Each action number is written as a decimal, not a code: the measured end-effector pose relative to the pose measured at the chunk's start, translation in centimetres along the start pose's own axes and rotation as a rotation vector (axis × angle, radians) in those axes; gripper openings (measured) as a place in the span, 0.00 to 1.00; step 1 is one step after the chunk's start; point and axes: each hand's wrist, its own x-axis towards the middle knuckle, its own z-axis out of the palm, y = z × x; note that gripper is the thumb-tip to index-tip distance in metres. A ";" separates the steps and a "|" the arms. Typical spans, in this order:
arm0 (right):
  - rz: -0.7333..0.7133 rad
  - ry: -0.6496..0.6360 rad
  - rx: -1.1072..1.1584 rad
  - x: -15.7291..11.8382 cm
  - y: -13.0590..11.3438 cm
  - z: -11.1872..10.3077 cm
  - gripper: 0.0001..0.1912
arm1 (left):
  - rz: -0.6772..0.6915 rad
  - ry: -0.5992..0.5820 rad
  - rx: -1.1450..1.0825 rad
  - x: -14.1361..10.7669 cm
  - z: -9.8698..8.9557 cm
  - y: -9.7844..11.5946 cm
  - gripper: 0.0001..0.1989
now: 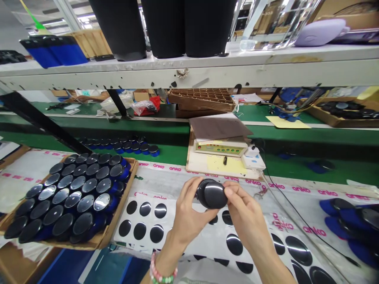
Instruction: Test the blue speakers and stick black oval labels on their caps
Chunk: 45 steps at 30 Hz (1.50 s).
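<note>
Holding a black round part up over the bench, left hand is curling its grip around the side, thumb underneath. Right hand is pinching the edge of a glossy black disc between thumb and fingers. Disc is covering most of the part's face, sitting offset to the right; can't tell if it's in full contact. Backing sheet with more black discs is lying below the hands. Cardboard tray of black-topped blue containers is sitting at left. Control box is standing ahead on a board.
</note>
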 end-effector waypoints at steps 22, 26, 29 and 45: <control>-0.265 0.037 -0.176 -1.9 -2.1 0.7 0.09 | 0.140 0.062 0.118 -0.3 -0.9 2.4 0.30; -0.331 0.079 -0.235 -2.1 -2.3 1.1 0.09 | 0.136 0.067 0.112 -0.5 -0.8 2.4 0.29; -0.377 0.095 -0.289 -2.3 -2.3 1.1 0.09 | 0.139 0.067 0.116 -0.5 -0.7 2.4 0.29; -0.359 -0.074 -0.424 -0.4 -1.3 0.4 0.14 | 0.125 -0.038 -0.003 -0.6 -0.5 1.8 0.33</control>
